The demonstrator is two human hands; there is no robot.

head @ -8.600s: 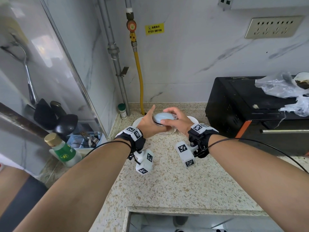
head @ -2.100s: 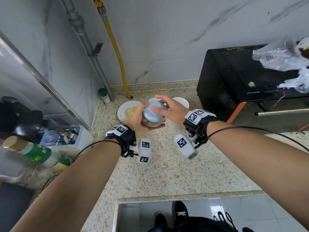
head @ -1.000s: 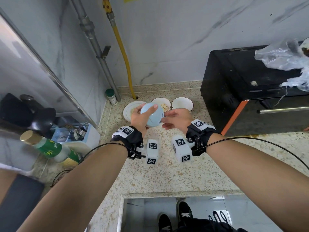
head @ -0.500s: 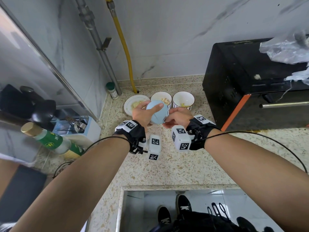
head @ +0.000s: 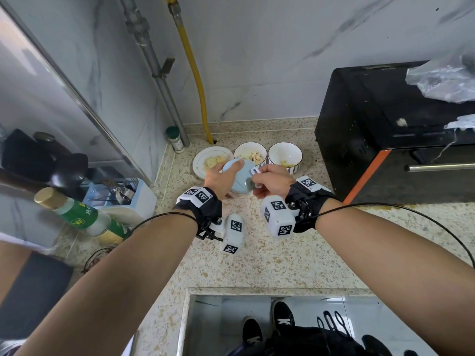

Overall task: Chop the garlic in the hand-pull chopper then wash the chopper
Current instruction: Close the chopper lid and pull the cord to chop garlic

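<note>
The light blue hand-pull chopper (head: 240, 179) is tilted above the speckled counter, its domed lid facing me. My left hand (head: 222, 177) grips it from the left, thumb over the lid's top edge. My right hand (head: 271, 181) pinches the white pull handle (head: 254, 172) at the lid's right side. The chopper's cup is hidden behind the lid and my fingers. Behind it stand a white plate (head: 203, 160) with pale chopped garlic, a bowl (head: 250, 152) holding garlic pieces, and a second bowl (head: 285, 155) with a few scraps.
A black oven (head: 385, 150) with plastic bags on top fills the right. A small green-capped jar (head: 175, 138), a yellow hose and a grey pipe stand at the back wall. A green-labelled bottle (head: 77, 217) and a cutlery holder (head: 120, 196) are left. The counter's cut-out edge (head: 257, 291) is near me.
Since 8.6 s ago the chopper left the counter and is tilted in my left hand. In the last half second my right hand took the white handle at the lid's side.
</note>
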